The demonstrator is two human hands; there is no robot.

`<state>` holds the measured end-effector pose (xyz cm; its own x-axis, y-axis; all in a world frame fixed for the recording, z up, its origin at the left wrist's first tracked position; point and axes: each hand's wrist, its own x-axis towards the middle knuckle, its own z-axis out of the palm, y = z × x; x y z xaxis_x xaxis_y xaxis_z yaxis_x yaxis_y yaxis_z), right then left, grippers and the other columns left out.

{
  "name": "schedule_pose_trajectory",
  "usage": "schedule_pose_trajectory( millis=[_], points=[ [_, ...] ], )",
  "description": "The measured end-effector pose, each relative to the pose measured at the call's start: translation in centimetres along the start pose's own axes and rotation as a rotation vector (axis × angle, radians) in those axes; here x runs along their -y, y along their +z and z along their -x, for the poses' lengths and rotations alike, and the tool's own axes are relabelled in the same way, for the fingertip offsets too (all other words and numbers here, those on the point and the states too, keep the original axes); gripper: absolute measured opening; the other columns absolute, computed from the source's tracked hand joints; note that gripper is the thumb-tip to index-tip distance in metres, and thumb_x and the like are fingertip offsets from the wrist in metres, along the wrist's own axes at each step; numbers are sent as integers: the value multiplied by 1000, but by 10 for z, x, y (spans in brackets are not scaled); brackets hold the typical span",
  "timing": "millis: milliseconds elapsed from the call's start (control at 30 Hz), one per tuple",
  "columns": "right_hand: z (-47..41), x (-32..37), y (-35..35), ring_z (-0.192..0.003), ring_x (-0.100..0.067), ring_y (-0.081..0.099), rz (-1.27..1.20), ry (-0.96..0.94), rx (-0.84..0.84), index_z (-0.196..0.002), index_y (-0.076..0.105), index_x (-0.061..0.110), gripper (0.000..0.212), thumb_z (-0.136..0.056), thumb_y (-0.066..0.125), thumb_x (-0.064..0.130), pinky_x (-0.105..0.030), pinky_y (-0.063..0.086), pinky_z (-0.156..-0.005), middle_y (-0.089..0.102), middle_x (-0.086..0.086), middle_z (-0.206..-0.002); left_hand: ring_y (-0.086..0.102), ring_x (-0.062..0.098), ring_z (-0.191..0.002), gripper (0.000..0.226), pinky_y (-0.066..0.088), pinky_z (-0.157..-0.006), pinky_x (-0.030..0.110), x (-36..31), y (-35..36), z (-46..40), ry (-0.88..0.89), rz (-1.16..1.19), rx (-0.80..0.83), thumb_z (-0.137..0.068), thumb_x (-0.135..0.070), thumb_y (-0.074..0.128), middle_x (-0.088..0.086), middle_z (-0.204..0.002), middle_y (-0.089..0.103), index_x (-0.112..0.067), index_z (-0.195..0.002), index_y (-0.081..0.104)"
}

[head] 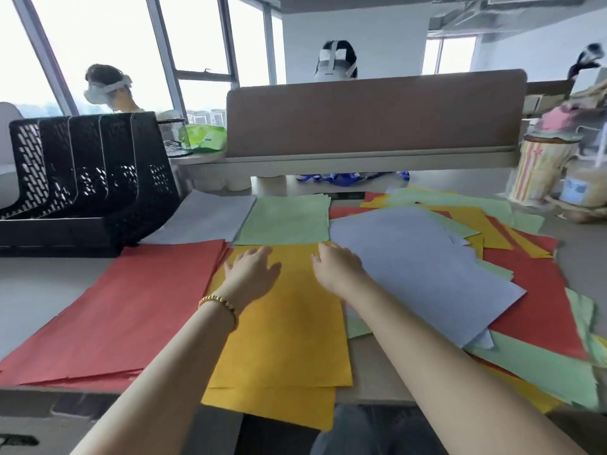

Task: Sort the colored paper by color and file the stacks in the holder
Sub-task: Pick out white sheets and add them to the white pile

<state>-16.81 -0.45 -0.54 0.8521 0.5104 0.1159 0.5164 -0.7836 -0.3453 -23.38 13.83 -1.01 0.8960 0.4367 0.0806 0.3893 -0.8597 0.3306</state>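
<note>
A yellow paper stack [289, 339] lies in front of me, overhanging the table's near edge. My left hand [251, 274] rests flat on its far left part, fingers spread. My right hand [338, 269] lies at its far right edge, next to a blue sheet [423, 274] that tops a mixed pile of red, green and yellow paper [532, 290] on the right. A red stack [131, 310] sits to the left, a green stack [287, 220] behind the yellow, and a blue stack [203, 218] beside the green. The black mesh file holder [88, 178] stands empty at the far left.
A brown desk divider [374, 116] closes off the back of the table. A black mesh cup [172, 136] and a green packet [205, 137] sit behind the holder. Craft objects [545, 169] crowd the far right. Two people with headsets sit beyond.
</note>
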Motion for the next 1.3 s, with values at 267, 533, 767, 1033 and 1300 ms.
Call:
schedule_pose_trajectory(
  millis=[267,533,767,1033,1300],
  points=[
    [-18,-132,-41,-100,-33,45,18,298,-92,-73,36,10,22,-96,37,10,-34,33,-77,48,-18,-112,48,29,-123,43,39,-100,32,-126,52,-39,279,149,111,-97,-29,41,12,-139,46,-12,-137,42],
    [-35,-209,-58,-117,-34,47,119,392,-29,-109,55,5,46,-95,40,47,-35,39,-91,51,-17,-125,19,24,-142,52,8,-113,52,-182,93,-50,369,3,146,-96,-42,36,7,-152,26,-18,-142,31],
    [-41,-227,-77,-59,-18,45,-202,392,67,-66,41,18,48,-84,51,61,-30,30,-56,44,1,-65,26,18,-140,54,10,-115,44,-181,98,-55,428,164,133,-94,-36,47,1,-150,33,-18,-143,32],
    [-44,-244,-82,-101,-27,62,-517,339,8,-124,51,5,49,-83,69,25,-35,50,-87,61,-11,-121,43,16,-129,36,29,-100,18,-182,94,-58,369,505,-15,-95,-18,48,2,-138,49,-16,-130,52],
    [-35,-285,-90,-104,-30,60,-788,582,-325,-123,50,4,41,-86,63,19,-35,45,-82,60,-13,-118,44,24,-126,45,34,-94,22,-164,88,-68,198,330,68,-94,-23,47,8,-142,41,-14,-138,41]
  ],
)
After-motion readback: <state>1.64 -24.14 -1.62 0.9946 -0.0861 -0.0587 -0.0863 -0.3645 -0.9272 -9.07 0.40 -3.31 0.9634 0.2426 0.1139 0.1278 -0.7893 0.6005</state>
